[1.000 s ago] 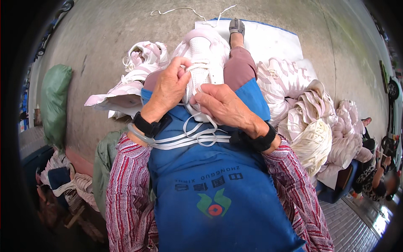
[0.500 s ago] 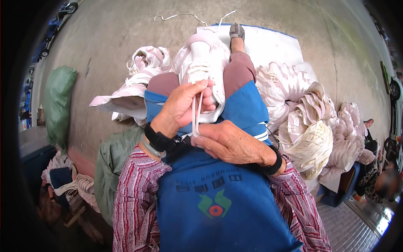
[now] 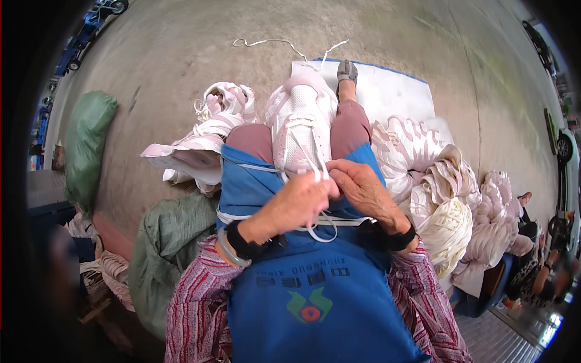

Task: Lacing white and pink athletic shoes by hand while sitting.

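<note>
On my lap, between my knees, lies a white and pale pink shoe upper (image 3: 296,100), partly threaded with a white shoelace (image 3: 325,236). My left hand (image 3: 302,202) is closed round the lace just below the upper, slightly smeared by motion. Right beside it, my right hand (image 3: 363,184) pinches lace between thumb and bent fingers; its exact hold is partly hidden. A loop of lace hangs under the hands over my blue apron (image 3: 339,284), and more lace strands cross the apron on either side.
Uppers lie piled at left (image 3: 184,151) and stacked at right (image 3: 402,142), near a cream bundle of laces (image 3: 445,233). Green sacks (image 3: 91,145) stand at left. Ahead, a loose lace (image 3: 272,41) lies on the floor beyond a white sheet (image 3: 393,91). Another person sits far right.
The hands have come together; my left hand has moved down and right, my right hand up. The lace, earlier stretched between them, now hangs in a loop below. The view has shifted slightly.
</note>
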The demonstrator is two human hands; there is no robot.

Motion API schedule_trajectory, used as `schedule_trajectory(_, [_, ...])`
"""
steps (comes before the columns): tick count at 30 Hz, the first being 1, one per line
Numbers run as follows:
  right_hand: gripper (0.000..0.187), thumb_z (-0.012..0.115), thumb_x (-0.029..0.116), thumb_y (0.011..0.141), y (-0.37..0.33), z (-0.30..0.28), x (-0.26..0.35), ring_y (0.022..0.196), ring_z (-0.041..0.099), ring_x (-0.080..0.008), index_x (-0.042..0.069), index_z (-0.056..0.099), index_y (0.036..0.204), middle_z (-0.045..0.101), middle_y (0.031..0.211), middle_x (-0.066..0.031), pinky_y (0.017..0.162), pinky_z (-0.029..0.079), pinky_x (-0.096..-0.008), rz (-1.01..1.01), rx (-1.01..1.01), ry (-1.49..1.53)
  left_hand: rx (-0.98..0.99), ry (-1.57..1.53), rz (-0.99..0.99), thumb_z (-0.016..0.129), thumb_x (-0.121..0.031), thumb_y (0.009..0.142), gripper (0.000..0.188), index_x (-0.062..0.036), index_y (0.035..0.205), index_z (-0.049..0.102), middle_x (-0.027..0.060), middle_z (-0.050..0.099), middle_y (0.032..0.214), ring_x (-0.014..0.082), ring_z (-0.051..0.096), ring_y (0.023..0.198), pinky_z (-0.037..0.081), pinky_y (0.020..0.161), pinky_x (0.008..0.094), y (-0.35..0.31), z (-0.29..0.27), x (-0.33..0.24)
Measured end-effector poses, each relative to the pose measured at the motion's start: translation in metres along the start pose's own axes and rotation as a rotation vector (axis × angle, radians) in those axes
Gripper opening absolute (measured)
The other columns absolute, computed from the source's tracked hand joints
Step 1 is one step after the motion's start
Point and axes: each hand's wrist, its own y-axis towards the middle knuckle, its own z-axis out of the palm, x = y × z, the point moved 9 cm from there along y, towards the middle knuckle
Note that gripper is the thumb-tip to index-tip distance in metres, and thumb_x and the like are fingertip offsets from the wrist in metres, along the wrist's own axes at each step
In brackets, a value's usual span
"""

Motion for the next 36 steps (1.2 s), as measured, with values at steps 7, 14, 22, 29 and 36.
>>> schedule_trajectory(7, [0.030, 0.045, 0.019, 0.099, 0.028, 0.014, -0.011, 0.069, 0.063, -0.0140, 0.000, 0.056, 0.119, 0.063, 0.081, -0.0075, 0.064, 0.052, -0.0249, 0.078, -0.023, 0.448, 0.091, 0.243, 0.018, 0.036, -0.026, 0.100, 0.032, -0.0001, 0.095, 0.054, 0.0000, 0.048, 0.062, 0.0078, 0.047, 0.049, 0.041, 0.046, 0.0236, -0.009, 0.018, 0.004])
schedule_trajectory(14, [0.034, 0.040, 0.020, 0.100, 0.042, 0.031, -0.024, 0.065, 0.064, -0.0184, -0.002, 0.048, 0.125, 0.064, 0.085, -0.0129, 0.055, 0.054, -0.0270, 0.207, 0.028, 0.685, 0.195, 0.424, 0.412, 0.038, -0.021, 0.096, 0.030, 0.0012, 0.090, 0.056, 0.0086, 0.052, 0.064, 0.0179, 0.053, 0.058, 0.044, 0.056, 0.0338, -0.014, 0.040, -0.004])
schedule_trajectory(22, [0.027, 0.043, 0.021, 0.099, 0.043, 0.036, -0.015, 0.044, 0.039, -0.0069, 0.000, 0.055, 0.111, 0.050, 0.071, -0.0007, 0.035, 0.034, -0.0203, 0.282, 0.107, 0.886, 0.299, 0.420, 0.259, 0.041, -0.021, 0.095, 0.028, 0.0013, 0.089, 0.057, 0.0107, 0.056, 0.067, 0.0207, 0.057, 0.064, 0.046, 0.060, 0.0360, -0.017, 0.023, -0.007])
schedule_trajectory(29, [0.014, 0.051, 0.008, 0.087, 0.039, 0.014, -0.007, 0.066, 0.060, -0.0233, 0.003, 0.062, 0.094, 0.060, 0.079, -0.0112, 0.059, 0.049, -0.0322, -0.282, -0.021, -0.248, -0.342, -0.101, 0.157, 0.048, -0.027, 0.097, 0.032, 0.0025, 0.089, 0.059, 0.0084, 0.062, 0.076, 0.0147, 0.059, 0.072, 0.050, 0.063, 0.0293, 0.011, -0.066, 0.001])
schedule_trajectory(36, [0.020, 0.052, 0.014, 0.087, 0.036, 0.054, 0.009, 0.074, 0.060, -0.0419, -0.005, 0.057, 0.086, 0.059, 0.078, -0.0232, 0.066, 0.047, -0.0473, -0.331, -0.141, -0.504, -0.281, 0.267, 0.186, 0.053, -0.023, 0.093, 0.028, 0.0022, 0.081, 0.058, 0.0029, 0.055, 0.069, 0.0088, 0.053, 0.063, 0.045, 0.054, 0.0239, 0.027, -0.097, 0.003])
